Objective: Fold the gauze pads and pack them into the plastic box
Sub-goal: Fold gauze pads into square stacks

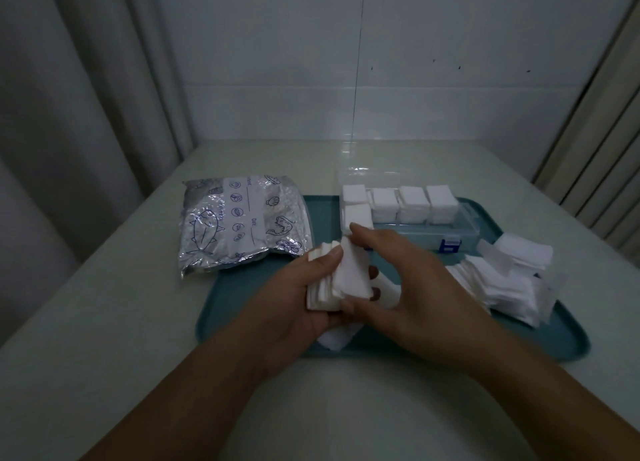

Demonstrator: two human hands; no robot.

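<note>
We are gripping a stack of white folded gauze pads (pixel 332 284) with both hands over the teal plastic tray (pixel 221 308): our left hand (pixel 294 301) is cradling it from below, our right hand (pixel 405 287) pinching its top pad. The clear plastic box (pixel 460 230), partly filled with pads, is sitting behind, loose white gauze squares (pixel 502 280) lying to its right.

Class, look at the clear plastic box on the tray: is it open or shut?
Open. The plastic box has its clear lid raised at the back, and stacks of gauze pads stand above its rim.
</note>
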